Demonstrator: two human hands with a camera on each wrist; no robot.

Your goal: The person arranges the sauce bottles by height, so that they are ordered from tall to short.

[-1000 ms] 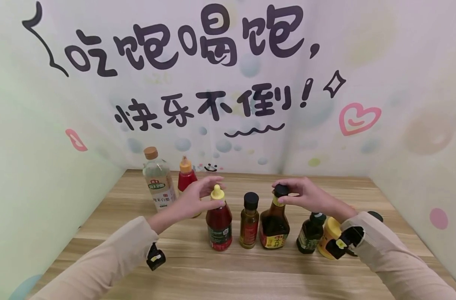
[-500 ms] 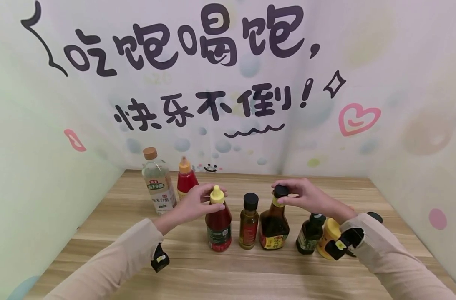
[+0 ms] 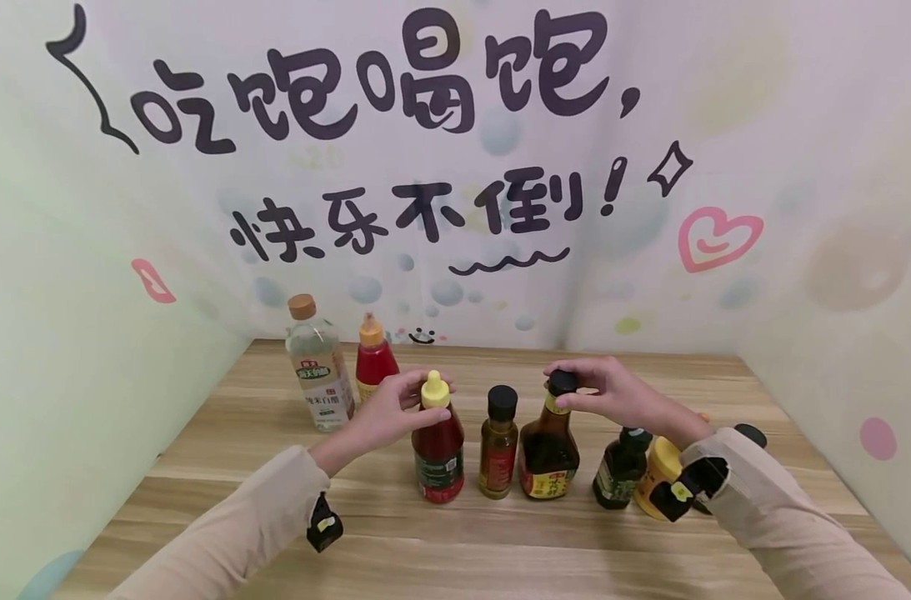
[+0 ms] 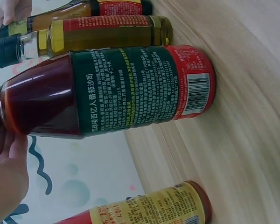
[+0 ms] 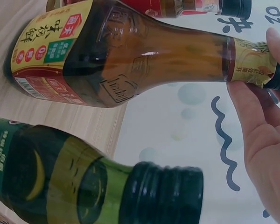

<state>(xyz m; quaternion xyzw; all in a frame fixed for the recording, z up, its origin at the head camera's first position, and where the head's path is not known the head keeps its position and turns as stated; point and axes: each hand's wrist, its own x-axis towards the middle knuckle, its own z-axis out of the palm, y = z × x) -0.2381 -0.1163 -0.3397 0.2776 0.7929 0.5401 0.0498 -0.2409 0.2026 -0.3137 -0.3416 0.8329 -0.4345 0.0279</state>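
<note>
My left hand [image 3: 380, 414] pinches the neck of a ketchup bottle [image 3: 438, 462], just under its yellow nozzle cap. In the left wrist view the ketchup bottle [image 4: 126, 91] shows a dark green label and a barcode. Around the neck of a soy sauce bottle [image 3: 548, 454] with a black cap, my right hand [image 3: 616, 390] has its thumb and fingers. The right wrist view shows the yellow and red label of that soy sauce bottle [image 5: 51, 49]. Both bottles stand upright on the wooden table [image 3: 470, 558]. Between them is a slim oil-coloured bottle [image 3: 498, 458], apart from both hands.
At the back left stand a clear white vinegar bottle [image 3: 322, 387] and a red squeeze bottle [image 3: 375, 360]. Right of the soy sauce are a dark green bottle [image 3: 620, 468] and a yellow container [image 3: 659, 473], partly behind my right wrist. A printed cloth [image 3: 440, 292] hangs behind the table.
My left hand has shifted slightly right and down, and its fingers have come round the neck of the ketchup bottle. My right hand stays on the soy sauce bottle.
</note>
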